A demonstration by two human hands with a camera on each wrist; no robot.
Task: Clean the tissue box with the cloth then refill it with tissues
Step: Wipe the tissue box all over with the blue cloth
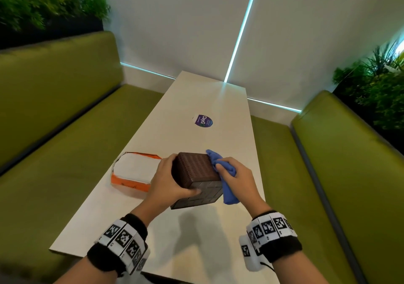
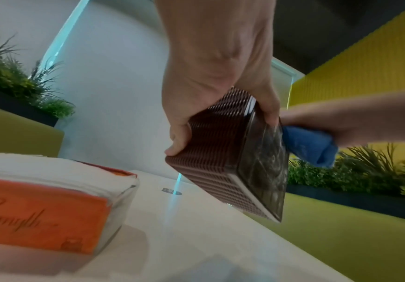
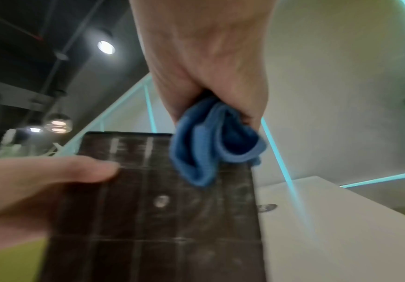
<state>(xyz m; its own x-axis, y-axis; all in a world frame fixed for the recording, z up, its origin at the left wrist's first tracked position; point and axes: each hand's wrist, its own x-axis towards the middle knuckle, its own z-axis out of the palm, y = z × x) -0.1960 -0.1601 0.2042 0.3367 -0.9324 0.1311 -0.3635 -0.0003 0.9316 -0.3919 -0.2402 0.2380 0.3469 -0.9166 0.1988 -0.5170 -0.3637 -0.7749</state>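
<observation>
From the head camera, the left hand (image 1: 169, 179) grips the dark brown, cube-shaped woven-textured tissue box (image 1: 196, 179) and holds it tilted just above the pale rectangular table (image 1: 122, 224), its gridded base turned toward the person. The right hand (image 1: 237, 177) is closed around a bunched blue microfibre cloth (image 1: 220, 170), which lies against the box's right side. To the left, well apart from the cloth, an opened orange plastic pack of white tissues (image 1: 133, 172) lies full on the table. A purple round sticker (image 1: 203, 120) sits farther along the tabletop.

From the left wrist, fingers wrap the ribbed side and the thumb presses the base edge of the box (image 2: 223, 156); the cloth (image 2: 312, 145) shows behind the base, and the tissue pack (image 2: 44, 204) is untouched.

From the right wrist, the cloth (image 3: 211, 141) touches the upper corner of the dusty, smeared base (image 3: 163, 209), with the left thumb (image 3: 76, 169) across it.

My reading: cleaning is under way, not finished, since the base looks grimy. Whether the other faces are wiped cannot be told. Refilling has not begun.
</observation>
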